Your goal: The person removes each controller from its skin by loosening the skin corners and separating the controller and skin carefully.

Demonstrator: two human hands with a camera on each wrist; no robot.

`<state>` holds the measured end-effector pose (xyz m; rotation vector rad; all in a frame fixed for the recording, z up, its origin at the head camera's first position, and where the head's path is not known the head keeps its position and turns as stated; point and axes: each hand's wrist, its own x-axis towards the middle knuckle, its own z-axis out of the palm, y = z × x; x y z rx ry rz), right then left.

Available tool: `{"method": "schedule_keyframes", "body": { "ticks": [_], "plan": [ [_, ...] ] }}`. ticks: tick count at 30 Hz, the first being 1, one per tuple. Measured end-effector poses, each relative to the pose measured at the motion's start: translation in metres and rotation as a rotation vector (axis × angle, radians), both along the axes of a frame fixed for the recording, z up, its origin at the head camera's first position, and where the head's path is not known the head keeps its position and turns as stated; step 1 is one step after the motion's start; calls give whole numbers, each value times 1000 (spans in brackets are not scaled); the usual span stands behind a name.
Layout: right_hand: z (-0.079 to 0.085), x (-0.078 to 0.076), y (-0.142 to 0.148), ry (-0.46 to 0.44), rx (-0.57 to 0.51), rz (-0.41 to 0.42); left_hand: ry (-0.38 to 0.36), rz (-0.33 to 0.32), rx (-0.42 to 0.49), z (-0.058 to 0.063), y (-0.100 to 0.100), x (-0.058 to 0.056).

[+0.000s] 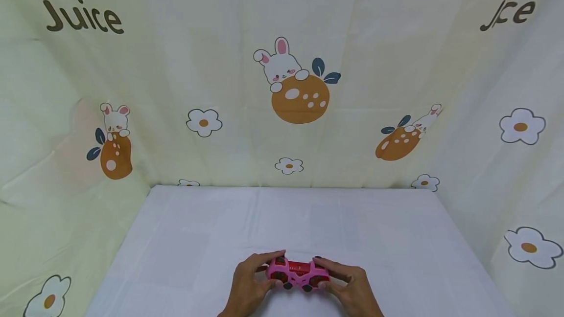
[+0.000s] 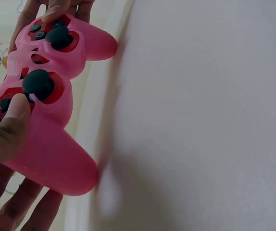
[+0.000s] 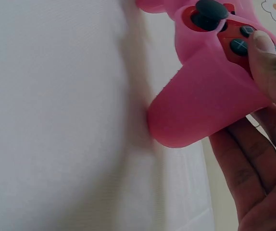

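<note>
Head view: the controller (image 1: 299, 269) is on or just over the near part of the white table (image 1: 198, 238), between the left hand (image 1: 251, 278) and right hand (image 1: 354, 280), each grasping one end. Only here do both arms and the whole table show; the markings are too small to read.

Left wrist view: close up, the pink skin (image 2: 58, 113) looks like a cover, with buttons (image 2: 6, 104) and two dark sticks (image 2: 38, 84) showing through its openings. I judge it soft and grippy over a stiff, light shell. The left thumb (image 2: 18, 107) lies on the buttons; the handle (image 2: 61, 166) ends at or very near the table.

Right wrist view: square and cross marks show by the right thumb (image 3: 268, 60), with fingers behind the handle. The rounded handles seem the best hold, sparing the sticks, probably the most fragile part.
</note>
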<state>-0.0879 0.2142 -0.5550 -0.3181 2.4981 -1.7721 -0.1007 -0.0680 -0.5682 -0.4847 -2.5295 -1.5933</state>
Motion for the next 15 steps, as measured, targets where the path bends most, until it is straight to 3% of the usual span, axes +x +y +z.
{"method": "schedule_keyframes", "body": {
  "ticks": [8, 15],
  "plan": [
    [2, -3, 3, 51, 52, 69, 29, -48, -1, 0, -4, -1],
    [8, -4, 2, 6, 116, 98, 68, -78, -48, 2, -6, -4]
  ]
}}
